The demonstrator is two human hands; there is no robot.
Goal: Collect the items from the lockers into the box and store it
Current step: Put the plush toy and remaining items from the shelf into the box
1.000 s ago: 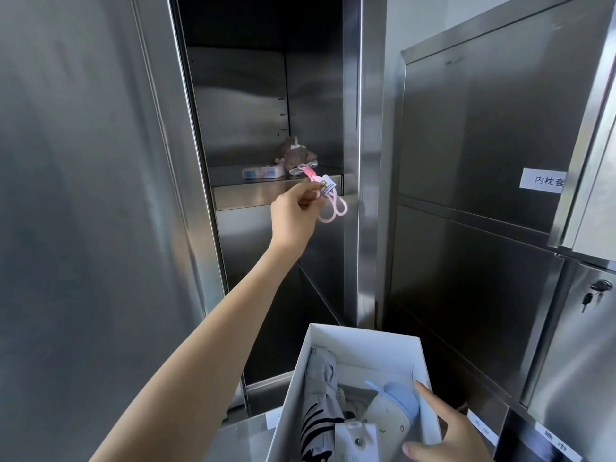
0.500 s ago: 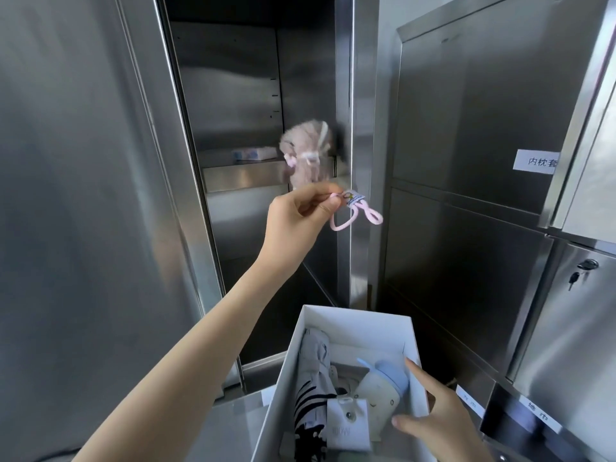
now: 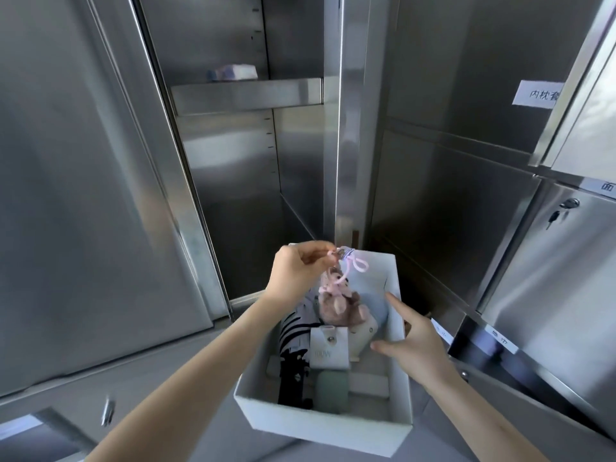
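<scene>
Plush toy (image 3: 340,303) hangs straight down by its pink strap (image 3: 346,268), pinched in my left hand (image 3: 296,273), directly above the white box (image 3: 320,425), while my right hand (image 3: 416,345) rests open on its right wall.

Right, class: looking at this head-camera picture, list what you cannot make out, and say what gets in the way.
- Packet on the locker shelf: too blurred to identify.
- Door label: cut off by the open door on the right.
- Box bottom: covered by the umbrella, the plush toy and other items.
- Left hand fingertips: blurred around the pink strap.
</scene>
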